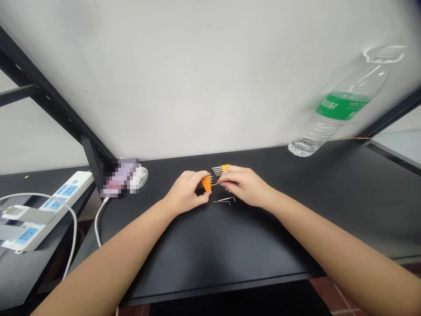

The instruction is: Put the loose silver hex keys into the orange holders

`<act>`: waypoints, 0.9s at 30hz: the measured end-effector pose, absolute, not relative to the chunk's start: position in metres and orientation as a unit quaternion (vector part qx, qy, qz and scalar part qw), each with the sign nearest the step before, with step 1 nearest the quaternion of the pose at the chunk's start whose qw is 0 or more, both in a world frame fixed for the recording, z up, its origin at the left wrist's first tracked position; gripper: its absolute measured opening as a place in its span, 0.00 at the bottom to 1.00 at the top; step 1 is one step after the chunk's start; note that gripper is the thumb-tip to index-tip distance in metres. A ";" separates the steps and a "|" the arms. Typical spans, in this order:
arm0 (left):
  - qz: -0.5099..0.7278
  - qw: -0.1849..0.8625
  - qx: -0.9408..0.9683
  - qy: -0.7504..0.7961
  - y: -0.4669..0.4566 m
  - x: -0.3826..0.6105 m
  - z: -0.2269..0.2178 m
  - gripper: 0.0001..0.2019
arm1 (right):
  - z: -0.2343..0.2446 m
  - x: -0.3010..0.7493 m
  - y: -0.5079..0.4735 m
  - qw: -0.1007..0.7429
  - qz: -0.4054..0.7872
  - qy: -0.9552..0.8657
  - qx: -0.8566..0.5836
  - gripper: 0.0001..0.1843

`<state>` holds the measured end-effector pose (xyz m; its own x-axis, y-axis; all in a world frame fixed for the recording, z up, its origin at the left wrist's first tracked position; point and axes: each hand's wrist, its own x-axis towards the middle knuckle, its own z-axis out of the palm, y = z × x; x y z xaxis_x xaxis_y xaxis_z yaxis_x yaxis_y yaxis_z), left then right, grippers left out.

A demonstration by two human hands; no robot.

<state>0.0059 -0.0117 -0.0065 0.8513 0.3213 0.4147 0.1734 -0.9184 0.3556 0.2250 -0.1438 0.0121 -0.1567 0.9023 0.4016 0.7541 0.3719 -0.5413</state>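
Observation:
My left hand [189,191] is closed round an orange hex key holder [206,183], with several metal keys sticking out of it. Between the fingertips of my right hand [245,186] is a thin metal hex key [215,184], its tip at the holder's edge. Whether that key sits inside the holder I cannot tell. Behind my right fingers lies a second orange holder [225,167] with several silver keys [217,171] in a row. Two loose L-shaped hex keys [226,200] rest on the black table just below my hands.
A large clear bottle with a green label [344,105] stands at the back right by the wall. On the left are a white power strip [59,202], a white cable [97,224], a blurred-out item [120,177] and a black metal frame [59,101].

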 end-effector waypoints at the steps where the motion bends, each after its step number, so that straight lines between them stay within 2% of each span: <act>1: 0.236 0.157 0.950 0.129 -0.012 0.006 -0.006 0.21 | 0.011 0.222 -0.143 0.353 0.122 -0.749 -0.546 0.11; 6: 0.235 0.159 0.950 0.133 -0.013 0.006 -0.007 0.21 | 0.006 0.205 -0.141 0.362 0.202 -0.737 -0.534 0.12; 9: 0.237 0.157 0.949 0.135 -0.012 0.006 -0.008 0.22 | 0.008 0.209 -0.141 0.337 0.193 -0.746 -0.541 0.10; 12: 0.236 0.156 0.949 0.139 -0.012 0.006 -0.008 0.23 | 0.014 0.226 -0.144 0.265 0.148 -0.762 -0.572 0.06; 14: 0.229 0.157 0.950 0.142 -0.012 0.006 -0.008 0.23 | 0.016 0.238 -0.146 0.195 0.162 -0.777 -0.576 0.03; 19: 0.222 0.155 0.952 0.144 -0.012 0.005 -0.008 0.23 | 0.014 0.246 -0.150 0.107 0.193 -0.781 -0.585 0.04; 23: 0.237 0.149 0.950 0.138 -0.012 0.005 -0.008 0.24 | 0.012 0.235 -0.150 0.097 0.130 -0.768 -0.620 0.07; 27: 0.236 0.149 0.951 0.136 -0.012 0.006 -0.007 0.23 | 0.015 0.231 -0.146 0.160 0.146 -0.758 -0.615 0.08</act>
